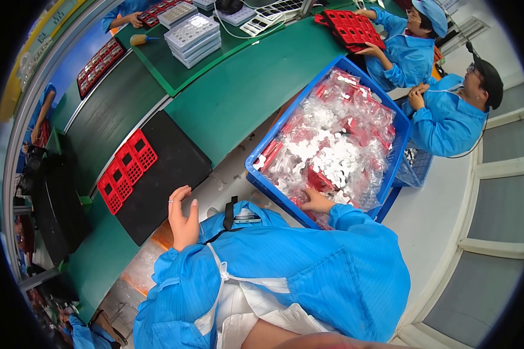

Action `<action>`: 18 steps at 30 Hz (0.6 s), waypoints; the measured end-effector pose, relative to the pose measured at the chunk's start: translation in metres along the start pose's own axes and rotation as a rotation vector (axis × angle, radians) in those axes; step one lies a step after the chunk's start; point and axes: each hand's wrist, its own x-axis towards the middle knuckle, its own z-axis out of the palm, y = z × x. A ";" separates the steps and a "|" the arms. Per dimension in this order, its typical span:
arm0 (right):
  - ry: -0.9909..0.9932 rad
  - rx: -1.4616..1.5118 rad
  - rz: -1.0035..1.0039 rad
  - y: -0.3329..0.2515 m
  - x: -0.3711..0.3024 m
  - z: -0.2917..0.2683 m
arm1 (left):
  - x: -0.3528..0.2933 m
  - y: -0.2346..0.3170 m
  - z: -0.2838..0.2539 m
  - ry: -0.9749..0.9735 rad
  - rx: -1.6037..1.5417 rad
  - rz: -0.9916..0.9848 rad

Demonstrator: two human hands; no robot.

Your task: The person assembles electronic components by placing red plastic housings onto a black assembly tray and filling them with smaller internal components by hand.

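My left hand (183, 220) hovers empty beside the near edge of a black mat (167, 157), its fingers apart and a ring on one of them. A row of red perforated plastic trays (127, 168) lies along the mat's far left side. To my right, a blue plastic crate (272, 196) is heaped with clear plastic bags (326, 110) of red and white flat pieces. Reaching over the crate's near side, my right hand (319, 202) grips a clear plastic bag at the near end of the heap. Its fingertips are partly hidden.
Beyond the mat runs a green workbench (244, 87) with stacked pale trays (193, 39) and a filled red tray (101, 65). At the upper right a co-worker (399, 49) holds red trays (350, 30). Another person (451, 116) stands close behind the crate.
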 end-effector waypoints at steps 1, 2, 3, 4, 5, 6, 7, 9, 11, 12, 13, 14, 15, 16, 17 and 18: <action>-0.032 -0.103 -0.063 -0.003 -0.006 -0.003 | -0.001 0.000 0.000 -0.002 -0.001 -0.002; -0.040 -0.069 -0.055 -0.015 -0.007 -0.008 | -0.001 -0.002 0.000 0.001 -0.006 -0.009; -0.042 -0.070 -0.054 -0.024 -0.007 -0.013 | -0.002 -0.002 0.000 0.004 -0.013 -0.015; -0.075 -0.080 -0.021 -0.032 -0.007 -0.018 | -0.001 -0.002 0.001 -0.002 -0.016 -0.013; -0.107 -0.091 0.011 -0.035 -0.008 -0.019 | 0.000 -0.002 0.002 -0.007 -0.012 -0.008; -0.104 -0.090 0.016 -0.030 -0.007 -0.017 | 0.000 -0.002 0.003 -0.011 -0.008 -0.002; -0.096 -0.043 0.032 -0.020 -0.003 -0.013 | 0.001 -0.002 0.004 -0.013 -0.011 0.001; -0.090 -0.002 0.048 -0.008 0.002 -0.010 | 0.001 -0.003 0.005 -0.020 -0.022 0.008; -0.061 -0.069 -0.050 -0.005 0.003 -0.009 | 0.001 -0.003 0.004 -0.020 -0.017 0.007; -0.062 -0.071 -0.049 -0.004 0.003 -0.008 | 0.001 -0.003 0.004 -0.022 -0.010 0.008; -0.044 -0.061 -0.076 -0.003 0.003 -0.008 | 0.001 -0.003 0.005 -0.024 -0.013 0.010; -0.025 -0.051 -0.102 -0.004 0.002 -0.008 | 0.001 -0.003 0.005 -0.019 -0.017 0.010; -0.022 -0.052 -0.099 -0.004 0.002 -0.011 | 0.001 -0.004 0.006 -0.014 -0.021 0.010; -0.008 -0.056 -0.092 -0.007 0.002 -0.015 | 0.000 -0.004 0.006 -0.015 -0.023 0.012; 0.006 -0.060 -0.085 -0.009 0.002 -0.018 | 0.000 -0.004 0.006 -0.012 -0.032 0.006; 0.008 -0.061 -0.084 -0.009 0.002 -0.015 | 0.000 -0.005 0.006 -0.007 -0.041 0.001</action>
